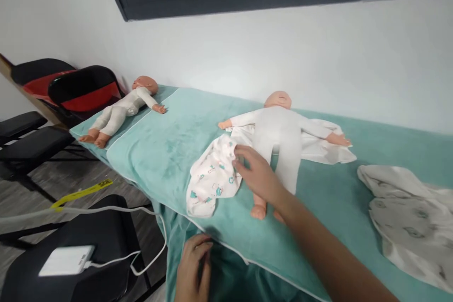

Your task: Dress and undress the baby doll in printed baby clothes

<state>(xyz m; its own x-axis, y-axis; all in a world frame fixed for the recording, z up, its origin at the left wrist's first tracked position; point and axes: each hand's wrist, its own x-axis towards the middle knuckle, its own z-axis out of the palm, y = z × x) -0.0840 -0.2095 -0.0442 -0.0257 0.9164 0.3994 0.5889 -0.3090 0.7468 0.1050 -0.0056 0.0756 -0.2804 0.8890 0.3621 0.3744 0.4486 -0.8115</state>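
Observation:
A baby doll (277,125) with a white cloth body lies on its back, its arms spread over a white garment (313,151). One side of this garment, printed with small green figures, folds out to the left as a printed flap (212,181). My right hand (256,172) reaches across the doll's leg and pinches the flap's upper edge between thumb and fingers. Low at the near edge of the table, my left hand (195,264) rests with loosely curved fingers, thumb apart, and nothing visible in it.
Green cloth (159,151) covers the table. A second doll (123,111) lies at the far left, and another pale garment (414,222) at the right. Beside the table stands a black chair (109,245) bearing a white power bank (66,260) with a cable (163,240).

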